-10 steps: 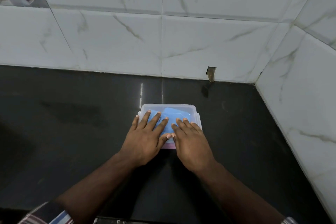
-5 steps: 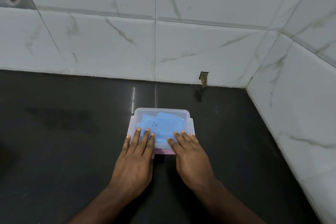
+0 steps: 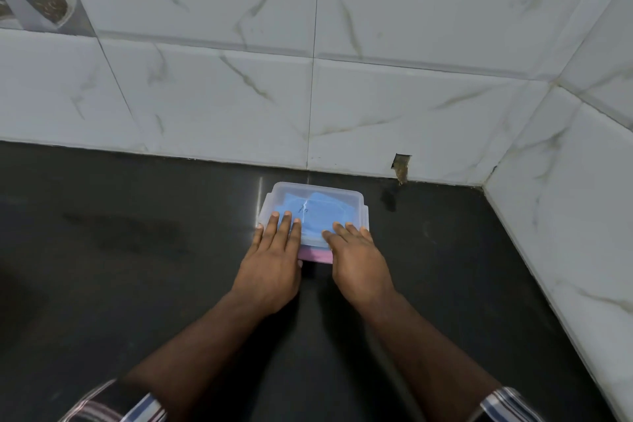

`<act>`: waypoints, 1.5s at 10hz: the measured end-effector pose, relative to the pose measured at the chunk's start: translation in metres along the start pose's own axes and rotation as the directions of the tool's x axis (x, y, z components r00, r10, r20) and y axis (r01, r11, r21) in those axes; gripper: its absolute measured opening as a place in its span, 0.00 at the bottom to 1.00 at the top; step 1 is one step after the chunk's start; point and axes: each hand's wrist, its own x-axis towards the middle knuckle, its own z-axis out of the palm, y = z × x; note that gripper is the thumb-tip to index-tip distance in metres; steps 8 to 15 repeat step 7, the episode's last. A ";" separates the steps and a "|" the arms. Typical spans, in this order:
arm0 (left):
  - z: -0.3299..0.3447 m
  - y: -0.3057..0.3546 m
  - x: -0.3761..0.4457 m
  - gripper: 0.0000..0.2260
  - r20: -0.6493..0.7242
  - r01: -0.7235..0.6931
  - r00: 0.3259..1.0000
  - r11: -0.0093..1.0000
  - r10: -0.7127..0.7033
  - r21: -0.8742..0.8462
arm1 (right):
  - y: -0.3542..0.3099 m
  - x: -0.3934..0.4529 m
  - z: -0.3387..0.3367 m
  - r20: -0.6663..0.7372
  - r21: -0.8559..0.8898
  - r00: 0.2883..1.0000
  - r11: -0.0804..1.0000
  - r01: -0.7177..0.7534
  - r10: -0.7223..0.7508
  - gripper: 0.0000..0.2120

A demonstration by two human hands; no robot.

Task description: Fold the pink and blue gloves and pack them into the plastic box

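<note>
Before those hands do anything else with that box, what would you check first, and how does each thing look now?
1. Lid sits on the plastic box: ok.
2. Blue glove inside, seen through the lid: ok.
3. Pink glove inside, showing at the near edge: ok.
4. Left hand and right hand flat on the lid's near edge: ok.
5. Lid fully snapped shut all round: cannot tell.
6. Box flat on the dark counter: ok.
</note>
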 end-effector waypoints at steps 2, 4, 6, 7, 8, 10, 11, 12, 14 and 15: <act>-0.010 -0.015 0.051 0.32 0.114 0.007 0.993 1.000 -0.007 -0.007 | 0.013 0.050 -0.008 0.061 0.036 0.998 0.999 0.004 -0.006 0.22; -0.016 -0.027 0.090 0.31 0.174 -0.006 0.985 1.000 0.003 0.014 | 0.020 0.089 -0.014 0.198 -0.049 0.980 0.999 0.018 -0.008 0.24; -0.027 -0.040 0.116 0.30 0.230 -0.002 0.973 0.999 0.010 -0.037 | 0.017 0.111 -0.028 0.331 -0.069 0.943 0.998 0.006 0.018 0.27; -0.041 -0.041 0.124 0.31 0.071 -0.009 0.997 0.999 0.006 0.042 | 0.013 0.123 -0.047 0.214 -0.008 0.975 0.998 -0.060 0.060 0.27; -0.041 -0.041 0.124 0.31 0.071 -0.009 0.997 0.999 0.006 0.042 | 0.013 0.123 -0.047 0.214 -0.008 0.975 0.998 -0.060 0.060 0.27; -0.041 -0.041 0.124 0.31 0.071 -0.009 0.997 0.999 0.006 0.042 | 0.013 0.123 -0.047 0.214 -0.008 0.975 0.998 -0.060 0.060 0.27; -0.041 -0.041 0.124 0.31 0.071 -0.009 0.997 0.999 0.006 0.042 | 0.013 0.123 -0.047 0.214 -0.008 0.975 0.998 -0.060 0.060 0.27; -0.041 -0.041 0.124 0.31 0.071 -0.009 0.997 0.999 0.006 0.042 | 0.013 0.123 -0.047 0.214 -0.008 0.975 0.998 -0.060 0.060 0.27; -0.041 -0.041 0.124 0.31 0.071 -0.009 0.997 0.999 0.006 0.042 | 0.013 0.123 -0.047 0.214 -0.008 0.975 0.998 -0.060 0.060 0.27; -0.041 -0.041 0.124 0.31 0.071 -0.009 0.997 0.999 0.006 0.042 | 0.013 0.123 -0.047 0.214 -0.008 0.975 0.998 -0.060 0.060 0.27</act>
